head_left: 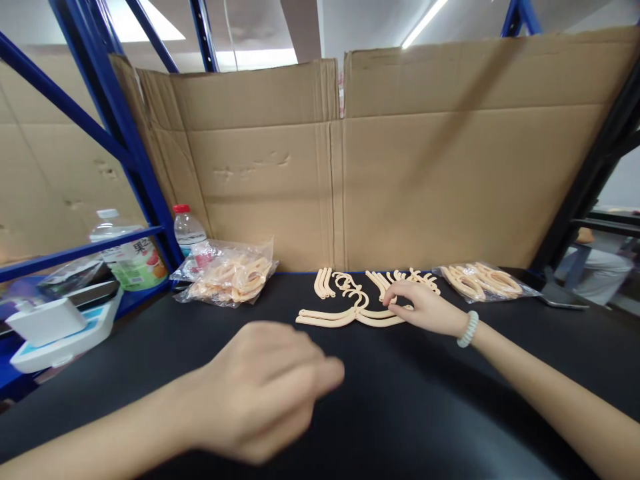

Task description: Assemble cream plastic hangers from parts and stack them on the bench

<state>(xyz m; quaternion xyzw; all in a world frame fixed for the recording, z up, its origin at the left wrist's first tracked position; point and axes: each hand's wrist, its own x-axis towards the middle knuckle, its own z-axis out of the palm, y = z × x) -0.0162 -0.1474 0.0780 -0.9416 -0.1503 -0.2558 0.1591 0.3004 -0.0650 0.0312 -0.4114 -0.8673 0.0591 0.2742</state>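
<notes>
Several peach-coloured curved plastic pieces (345, 303) lie loose on the black tabletop (400, 400) near the cardboard wall. My right hand (425, 308) rests on the right end of this pile, fingertips touching the pieces; whether it grips one I cannot tell. A pale bead bracelet (469, 329) is on that wrist. My left hand (265, 393) hovers blurred above the table in the near middle, fingers loosely curled, with nothing visible in it.
Two clear bags of the same pieces lie at the back: a bag on the left (231, 273) and a bag on the right (483, 281). Two drink bottles (189, 230) and a white scale (55, 327) stand at left. Cardboard wall (350, 167) closes the back.
</notes>
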